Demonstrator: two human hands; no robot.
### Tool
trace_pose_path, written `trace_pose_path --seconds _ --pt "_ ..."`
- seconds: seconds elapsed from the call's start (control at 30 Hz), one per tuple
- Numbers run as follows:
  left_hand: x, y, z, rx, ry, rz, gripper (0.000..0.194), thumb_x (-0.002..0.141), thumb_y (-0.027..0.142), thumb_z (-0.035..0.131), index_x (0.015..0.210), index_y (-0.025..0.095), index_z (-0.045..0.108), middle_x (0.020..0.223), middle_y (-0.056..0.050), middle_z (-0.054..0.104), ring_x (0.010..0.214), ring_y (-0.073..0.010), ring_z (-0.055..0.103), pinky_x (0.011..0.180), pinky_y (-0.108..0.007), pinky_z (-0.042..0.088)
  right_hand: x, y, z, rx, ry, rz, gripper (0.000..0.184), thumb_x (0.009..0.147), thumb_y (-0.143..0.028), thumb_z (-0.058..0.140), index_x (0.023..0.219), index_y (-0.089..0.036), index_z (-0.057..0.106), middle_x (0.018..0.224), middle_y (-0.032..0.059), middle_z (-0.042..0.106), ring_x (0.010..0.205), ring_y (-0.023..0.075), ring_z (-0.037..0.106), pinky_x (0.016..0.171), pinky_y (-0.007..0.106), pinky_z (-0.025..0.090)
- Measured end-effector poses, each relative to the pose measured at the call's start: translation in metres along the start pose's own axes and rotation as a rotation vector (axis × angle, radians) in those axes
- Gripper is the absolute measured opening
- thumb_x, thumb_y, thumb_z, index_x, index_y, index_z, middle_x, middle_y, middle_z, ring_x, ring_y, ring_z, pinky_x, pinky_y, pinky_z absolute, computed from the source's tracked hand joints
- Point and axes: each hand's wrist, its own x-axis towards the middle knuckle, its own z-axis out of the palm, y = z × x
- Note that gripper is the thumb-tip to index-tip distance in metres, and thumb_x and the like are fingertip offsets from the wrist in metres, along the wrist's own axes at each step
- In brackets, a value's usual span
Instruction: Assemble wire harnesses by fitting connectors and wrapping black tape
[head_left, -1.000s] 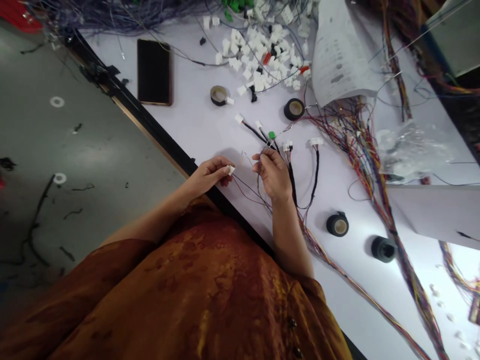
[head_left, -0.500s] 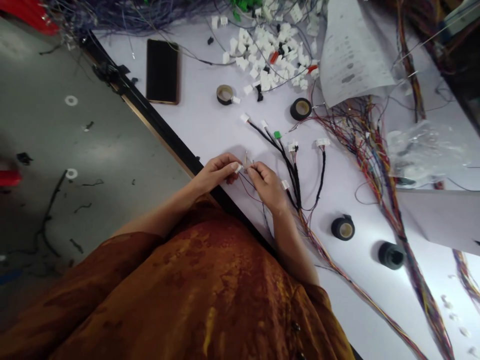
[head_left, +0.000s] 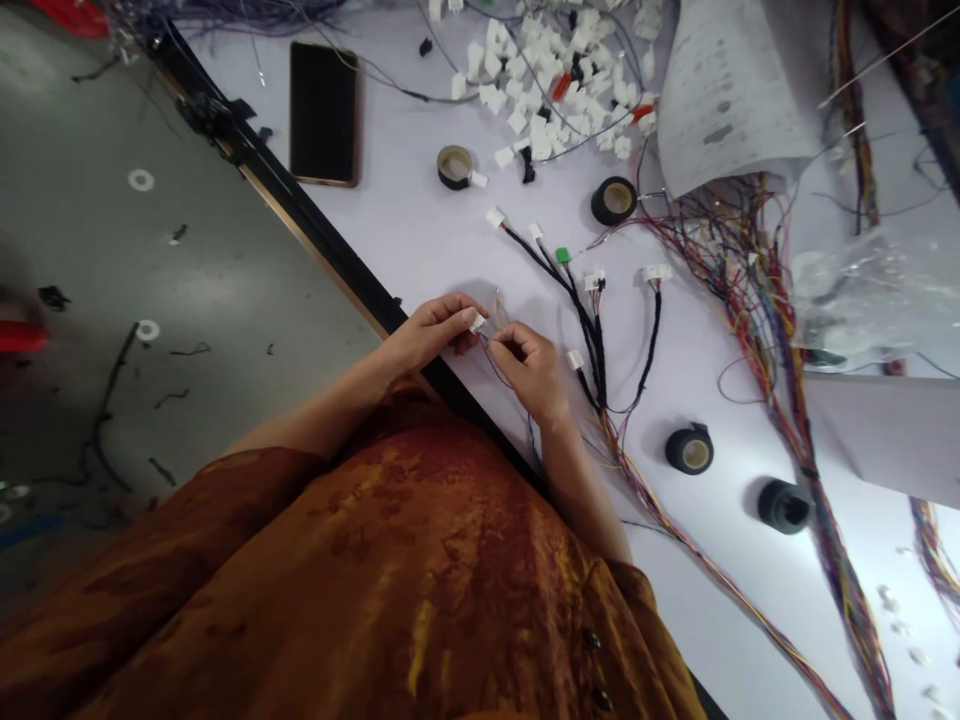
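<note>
Between the thumb and fingers of my left hand (head_left: 442, 328) is a small white connector housing (head_left: 478, 323). My right hand (head_left: 527, 368) pinches a thin wire (head_left: 486, 340) right beside the housing; whether its tip sits inside, I cannot tell. A few thin wires run down from the fingers toward the table edge. Right of my hands lies a wire harness (head_left: 598, 350) with black-taped branches that end in white connectors and one green connector (head_left: 563, 256).
Black tape rolls (head_left: 614, 200) lie on the table, and a phone (head_left: 324, 115) is at the back left. Loose white connectors (head_left: 525, 85) are heaped at the back. A thick wire bundle (head_left: 780, 400), a paper sheet (head_left: 727, 110) and a plastic bag (head_left: 862, 300) occupy the right side.
My right hand's fingers have come lower beside the housing and pinch a wire there. The housing shows more plainly in my left hand. The whole view has shifted slightly.
</note>
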Motion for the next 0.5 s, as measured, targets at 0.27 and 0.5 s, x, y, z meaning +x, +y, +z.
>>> trace_pose_path --seconds 0.27,0.5 --pt "0.0003 -0.0004 0.0014 0.021 0.015 -0.004 0.033 0.083 0.050 0.074 0.091 0.019 0.068 0.065 0.000 0.061 0.051 -0.0084 0.052 0.050 -0.022 0.043 -0.0004 -0.0037 -0.0002 0.009 0.003 0.038 0.020 0.083 -0.036 0.058 0.070 -0.022 0.052 0.064 -0.0044 0.045 0.060 0.0105 0.039 0.058 0.026 0.036" --pt "-0.0023 0.0007 0.0032 0.124 0.032 0.045 0.034 0.085 0.049 0.071 0.091 0.017 0.066 0.065 0.000 0.062 0.053 -0.0083 0.054 0.053 -0.022 0.045 -0.0002 0.0023 0.0025 0.009 0.013 0.038 0.020 0.085 -0.035 0.056 0.071 -0.021 0.054 0.068 -0.0032 0.050 0.063 0.0108 0.042 0.060 0.026 0.037"
